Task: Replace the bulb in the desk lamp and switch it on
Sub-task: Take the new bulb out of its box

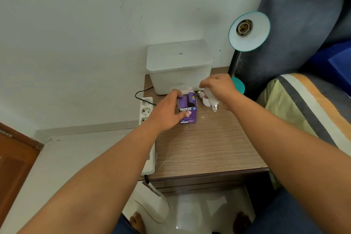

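the left hand grips the purple bulb box, thumb on its front face and fingers curled over the open top, holding it upright on the table near the back edge. the right hand is closed around the white globe of a bulb, screw base pointing down toward the person, just right of the box. both forearms reach forward. a second bulb lies behind. the desk lamp stands at the back right corner, socket empty.
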